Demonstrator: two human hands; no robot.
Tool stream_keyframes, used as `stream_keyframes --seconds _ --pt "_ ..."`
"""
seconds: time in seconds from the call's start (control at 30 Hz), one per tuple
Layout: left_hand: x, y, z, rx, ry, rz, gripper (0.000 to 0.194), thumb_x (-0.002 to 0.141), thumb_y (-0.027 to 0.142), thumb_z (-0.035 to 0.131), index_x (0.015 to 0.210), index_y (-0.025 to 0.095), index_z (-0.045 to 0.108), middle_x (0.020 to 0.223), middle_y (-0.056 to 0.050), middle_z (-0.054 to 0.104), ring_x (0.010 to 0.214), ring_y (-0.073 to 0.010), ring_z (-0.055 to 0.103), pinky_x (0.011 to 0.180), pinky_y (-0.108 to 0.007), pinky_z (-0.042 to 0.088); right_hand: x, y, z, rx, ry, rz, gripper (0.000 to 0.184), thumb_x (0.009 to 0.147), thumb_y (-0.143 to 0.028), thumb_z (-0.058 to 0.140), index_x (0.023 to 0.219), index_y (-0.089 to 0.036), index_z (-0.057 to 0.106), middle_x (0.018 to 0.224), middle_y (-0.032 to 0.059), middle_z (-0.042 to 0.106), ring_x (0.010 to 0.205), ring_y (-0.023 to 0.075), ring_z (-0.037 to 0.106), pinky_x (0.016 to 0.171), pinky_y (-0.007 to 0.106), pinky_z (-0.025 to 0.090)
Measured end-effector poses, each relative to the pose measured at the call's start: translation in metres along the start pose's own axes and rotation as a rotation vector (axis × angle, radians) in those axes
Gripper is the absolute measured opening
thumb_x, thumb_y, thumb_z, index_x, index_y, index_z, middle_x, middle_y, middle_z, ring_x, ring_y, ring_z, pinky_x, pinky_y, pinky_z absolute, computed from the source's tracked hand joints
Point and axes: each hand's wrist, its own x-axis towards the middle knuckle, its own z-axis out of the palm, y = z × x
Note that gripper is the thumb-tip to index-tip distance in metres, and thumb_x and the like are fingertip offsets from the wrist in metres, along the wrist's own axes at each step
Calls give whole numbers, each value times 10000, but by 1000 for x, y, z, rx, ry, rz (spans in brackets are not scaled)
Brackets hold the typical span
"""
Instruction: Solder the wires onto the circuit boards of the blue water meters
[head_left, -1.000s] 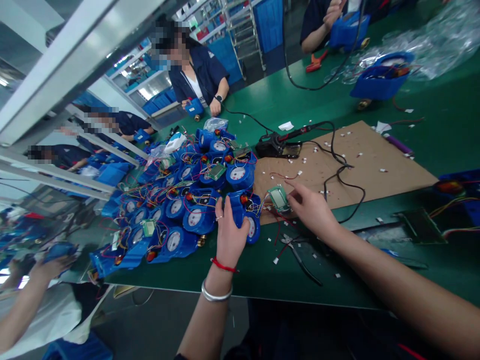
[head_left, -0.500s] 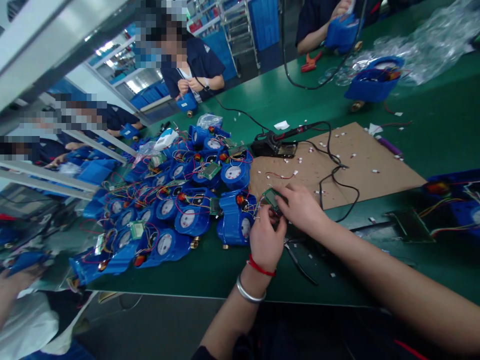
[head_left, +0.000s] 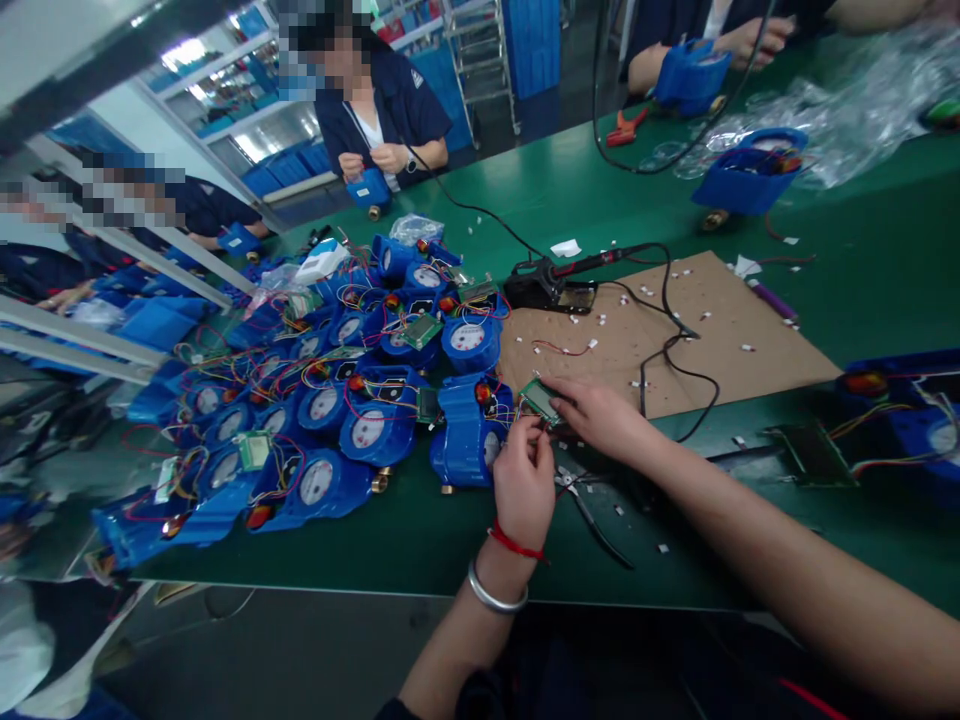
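Observation:
A small green circuit board with a grey display [head_left: 540, 400] is between my two hands, beside a blue water meter [head_left: 463, 445]. Thin wires run from the meter toward the board. My right hand [head_left: 600, 412] has its fingers closed on the board's right edge. Just below the board, my left hand [head_left: 525, 475] has thumb and fingertips pinched together at its lower edge; what they pinch is too small to make out. A pair of pliers with dark handles [head_left: 600, 525] lies on the green table right of my left hand.
Several wired blue meters [head_left: 367, 425] crowd the table on the left. A soldering iron [head_left: 592, 262] rests in its stand by a brown cardboard sheet [head_left: 720, 320] scattered with white bits. Its black cable loops across the cardboard. Another meter [head_left: 930, 430] lies right. Co-workers sit across the table.
My left hand has shifted slightly left and down from the board, showing more of its display and the pliers' jaws. My right hand stays at the board. A co-worker's hand at top right has moved right.

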Motion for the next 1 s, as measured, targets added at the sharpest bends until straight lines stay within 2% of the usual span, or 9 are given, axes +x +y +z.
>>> stream_keyframes --seconds 0.27,0.5,0.67,0.77,0.9,1.0 --pt "-1 -2 6 328 -52 129 240 936 201 368 1103 170 537 963 -108 668 855 -224 656 734 -327 497 -1 -1 -2 29 -16 -16 413 913 -173 425 1315 -202 515 1242 83 594 1157 233 546 993 420 440" --pt "-4 -6 5 283 -32 128 317 942 235 367 1235 164 465 1000 -121 670 853 -232 662 722 -334 508 0 1 -2 47 -33 -16 394 928 -207 413 1306 -192 521 1250 90 584 1166 238 537 993 418 441" --pt "-2 -7 4 283 -42 132 276 934 208 376 1170 164 511 1014 -121 672 888 -240 661 740 -346 516 -1 -2 -1 38 -40 -16 406 932 -202 399 1316 -129 509 1272 129 561 1162 249 535 997 419 432" --pt "-2 -8 5 292 -40 143 270 930 191 376 1162 161 510 1017 -119 670 894 -238 662 750 -348 524 -2 -5 -7 97 -42 -8 391 927 -220 427 1297 -151 532 1267 115 570 1175 242 528 1013 413 416" --pt "-3 -10 6 316 -33 154 275 928 179 381 1176 150 497 1017 -123 674 880 -233 670 755 -347 534 10 2 -23 353 7 120 342 909 -300 507 1232 -215 582 1240 65 599 1173 212 534 1044 405 380" --pt "-3 -12 7 336 -24 162 265 923 169 398 1168 149 497 987 -112 684 847 -227 677 730 -342 544 38 23 -35 720 201 384 259 863 -280 596 1103 -191 636 1125 72 657 1071 200 600 994 384 434"
